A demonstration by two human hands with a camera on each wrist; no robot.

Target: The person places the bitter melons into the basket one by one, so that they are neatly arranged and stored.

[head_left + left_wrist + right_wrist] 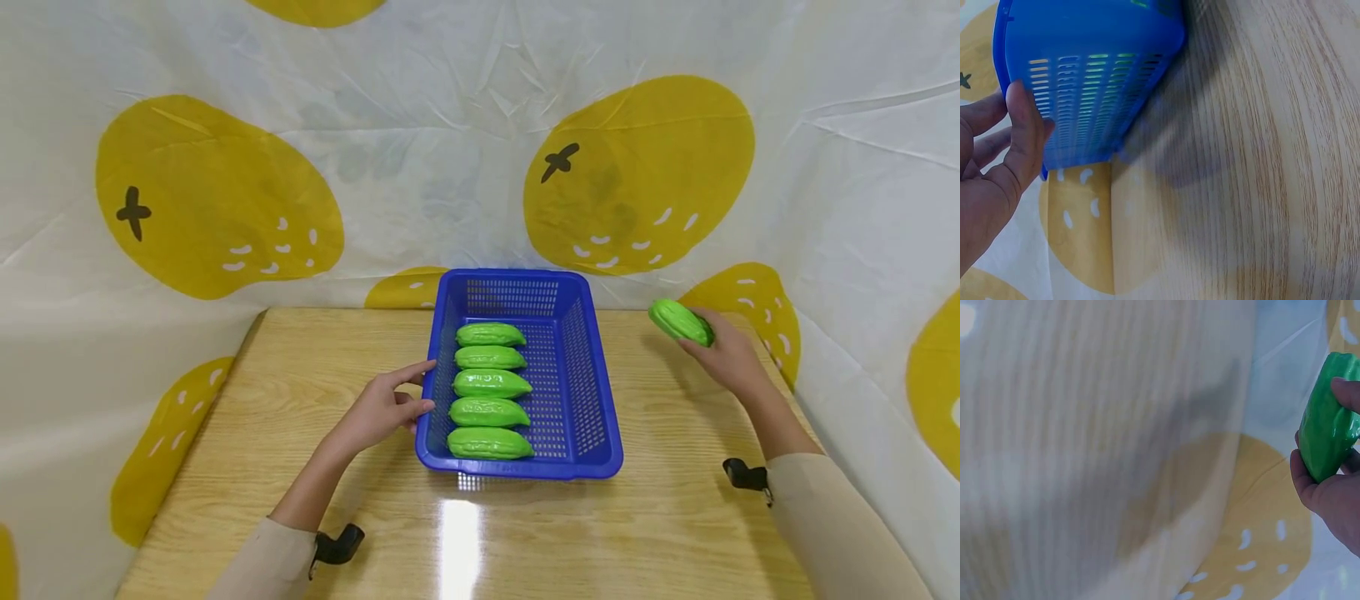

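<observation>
A blue plastic basket [517, 477] with slotted walls stands on the wooden table. Inside it, several glossy green toy bitter melons [491, 384] lie in a column along the left side, pointed tips to the right. My left hand [386, 410] grips the basket's left rim; in the left wrist view its fingers bend around the rim and slotted wall [1079, 81]. Off to the right, my right hand [729, 354] holds another green bitter melon [678, 322] above the table, thumb on one side and fingers on the other. That ridged melon [1329, 419] also shows in the right wrist view.
A white cloth [435, 183] printed with yellow fruit hangs behind the table and along both sides. The wooden tabletop [300, 358] extends left and right of the basket. Black wrist cameras [339, 545] sit at both sleeves.
</observation>
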